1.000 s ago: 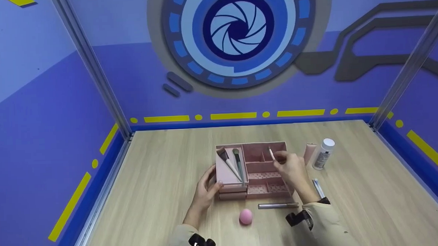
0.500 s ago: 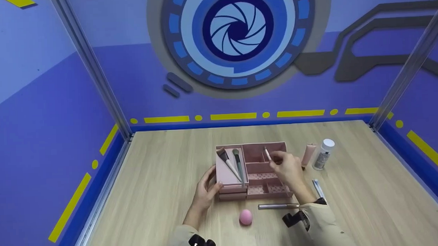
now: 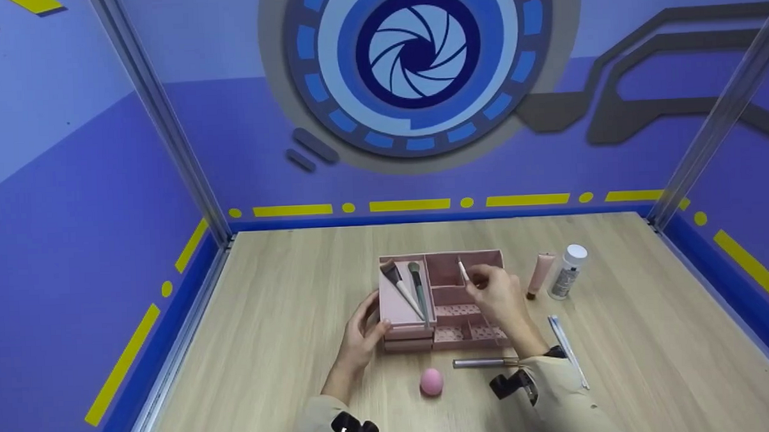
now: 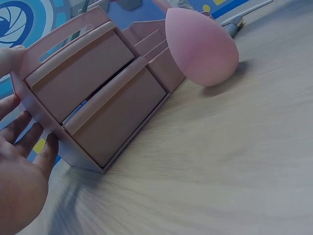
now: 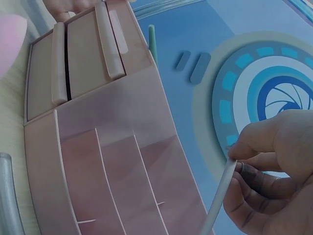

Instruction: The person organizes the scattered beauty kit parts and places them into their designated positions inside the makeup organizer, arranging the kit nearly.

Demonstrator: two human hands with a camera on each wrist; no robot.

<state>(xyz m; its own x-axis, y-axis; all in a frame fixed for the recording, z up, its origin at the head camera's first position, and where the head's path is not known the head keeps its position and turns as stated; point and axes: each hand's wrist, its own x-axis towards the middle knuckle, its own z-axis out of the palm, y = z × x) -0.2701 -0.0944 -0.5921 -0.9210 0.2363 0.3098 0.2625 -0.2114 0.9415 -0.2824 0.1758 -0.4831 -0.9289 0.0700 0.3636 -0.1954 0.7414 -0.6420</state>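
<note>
A pink makeup organizer [image 3: 408, 346] with two drawers at its front left and open compartments on its right stands on the table. My left hand [image 3: 357, 345] rests against its left side, fingers spread on the side wall and thumb at the upper edge; the left wrist view shows the fingertips [image 4: 51, 139] touching it. Between thumb and fingers my right hand [image 3: 501, 298] pinches a slim white makeup brush [image 3: 464, 270] above the back right compartments. The white handle [image 5: 222, 188] shows in the right wrist view. Two makeup brushes [image 3: 419, 285] lie on the organizer's top tray.
In front of the organizer stand a pink makeup sponge [image 3: 432, 381] and, lying down, a silver tube [image 3: 482, 363]. To the right are a pink squeeze tube [image 3: 541, 275], a white-capped bottle [image 3: 567, 277] and a thin white-blue stick [image 3: 565, 341]. Walls border the table [image 3: 285, 296].
My right hand has shifted a little left over the back compartments with the white makeup brush, uncovering more of the pink squeeze tube and the white-blue stick. The left hand stays in place.
</note>
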